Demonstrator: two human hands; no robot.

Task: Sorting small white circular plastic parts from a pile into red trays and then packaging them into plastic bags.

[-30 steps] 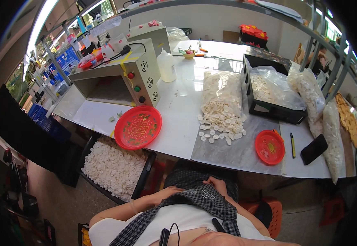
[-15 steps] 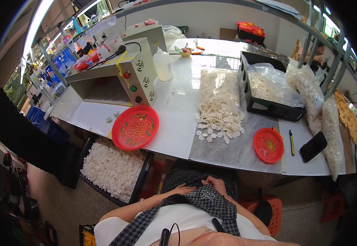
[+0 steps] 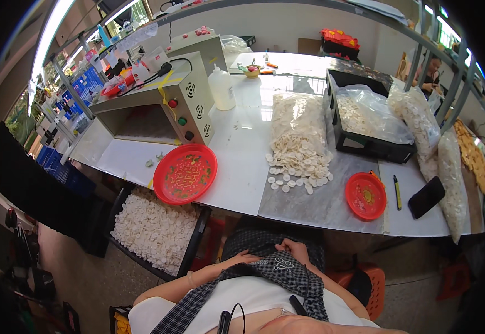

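Observation:
Both my hands rest in my lap, below the table edge. My left hand (image 3: pixel 243 258) lies flat on the dark checked apron (image 3: pixel 259 269), its fingers stretched out and partly hidden by the cloth. Beside it, my right hand (image 3: pixel 293 248) has curled fingers at the apron's upper fold and seems to pinch the fabric. On the table in front, white round button-like discs (image 3: pixel 301 164) spill from a clear plastic bag (image 3: pixel 298 114). A small red round tray (image 3: pixel 366 196) sits to the right, and a larger red patterned tray (image 3: pixel 185 174) to the left.
A black crate (image 3: pixel 198 236) of white discs stands low left. The table holds a beige box-shaped machine (image 3: pixel 193 94), a white bottle (image 3: pixel 220 89), a black bin (image 3: pixel 373 149), a yellow pen (image 3: pixel 397 192), a phone (image 3: pixel 426 198) and filled bags (image 3: pixel 450 183). Another person (image 3: pixel 430 75) sits far right.
My hands stay in my lap with hardly any movement. The view has shifted very slightly. The person at far right shows more fully.

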